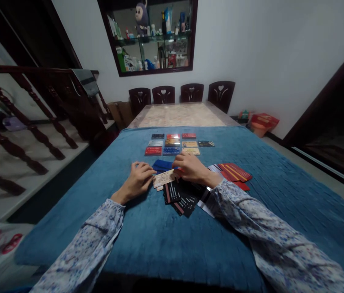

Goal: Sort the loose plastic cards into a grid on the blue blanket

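**Hands on card pile, blue cloth**

Left hand [138, 178] has curled fingers pinching the left edge of a beige card [164, 178]. Right hand [190, 167] lies palm down on the card's right end; can't tell if it grips. The beige card sits atop the black cards [181, 198] in the near centre. Red cards [235, 172] are fanned just right. Rows of cards [174, 144] are laid out farther away on the blue tablecloth [165, 240].

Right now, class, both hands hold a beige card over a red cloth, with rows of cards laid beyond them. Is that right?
No. The head view shows a blue cloth, not red. The left hand and right hand do hold a beige card, with rows of cards laid beyond them.
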{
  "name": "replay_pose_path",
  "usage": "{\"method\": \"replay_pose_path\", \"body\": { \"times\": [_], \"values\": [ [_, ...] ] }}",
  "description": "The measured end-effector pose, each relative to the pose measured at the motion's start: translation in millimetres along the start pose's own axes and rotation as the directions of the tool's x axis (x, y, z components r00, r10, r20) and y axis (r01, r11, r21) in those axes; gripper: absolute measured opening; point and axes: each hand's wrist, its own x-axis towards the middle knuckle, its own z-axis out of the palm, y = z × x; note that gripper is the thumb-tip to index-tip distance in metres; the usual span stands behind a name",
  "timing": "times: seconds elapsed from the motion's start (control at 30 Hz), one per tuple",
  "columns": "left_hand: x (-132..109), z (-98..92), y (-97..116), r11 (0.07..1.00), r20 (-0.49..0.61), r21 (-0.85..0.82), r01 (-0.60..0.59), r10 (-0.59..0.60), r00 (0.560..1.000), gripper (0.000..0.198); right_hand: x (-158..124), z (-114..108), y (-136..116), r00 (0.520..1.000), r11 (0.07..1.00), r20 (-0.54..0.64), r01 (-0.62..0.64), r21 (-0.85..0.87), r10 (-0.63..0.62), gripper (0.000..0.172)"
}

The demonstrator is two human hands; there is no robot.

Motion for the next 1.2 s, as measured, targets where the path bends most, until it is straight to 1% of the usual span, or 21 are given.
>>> {"method": "replay_pose_path", "body": {
  "times": [0.17,0.3,0.4,0.5,0.67,0.93,1.03,1.2],
  "values": [
    [-3.5,-6.0,4.0,0.996,0.044,-0.082,-0.038,0.042,0.998,0.026,-2.3,6.2,-3.4,0.998,0.996,0.000,0.061,0.067,-0.061,0.023],
    [-3.9,-7.8,5.1,0.990,0.102,-0.129,-0.054,0.067,0.993,0.022,-5.1,6.0,-5.3,0.994,0.988,0.030,0.100,0.120,-0.105,0.025],
    [-4.0,-6.9,3.9,0.989,0.140,-0.141,-0.032,0.052,0.989,0.021,-6.6,4.6,-7.3,0.993,0.987,0.067,0.092,0.129,-0.101,0.025],
    [-3.9,-5.0,2.3,0.990,0.169,-0.139,-0.017,0.041,0.985,0.019,-6.5,3.0,-10.2,0.989,0.989,0.114,0.084,0.118,-0.098,0.020],
    [-3.5,-1.4,0.7,0.988,0.182,-0.156,-0.022,0.051,0.982,0.020,-5.9,2.3,-12.7,0.985,0.991,0.152,0.064,0.117,-0.081,0.016],
    [-3.0,-1.3,0.9,0.982,0.186,-0.185,-0.030,0.065,0.980,0.018,-5.9,9.9,-10.4,0.990,0.990,0.119,0.064,0.125,-0.079,0.013],
    [-2.8,-3.7,1.6,0.982,0.194,-0.184,-0.044,0.080,0.978,0.018,-5.0,13.6,-11.6,0.992,0.993,0.095,0.073,0.094,-0.082,0.016],
    [-2.0,-6.5,2.4,0.976,0.161,-0.202,-0.081,0.114,0.980,0.018,-4.4,20.1,-11.3,0.988,0.988,0.003,0.153,0.028,-0.153,0.021]
  ]
}}
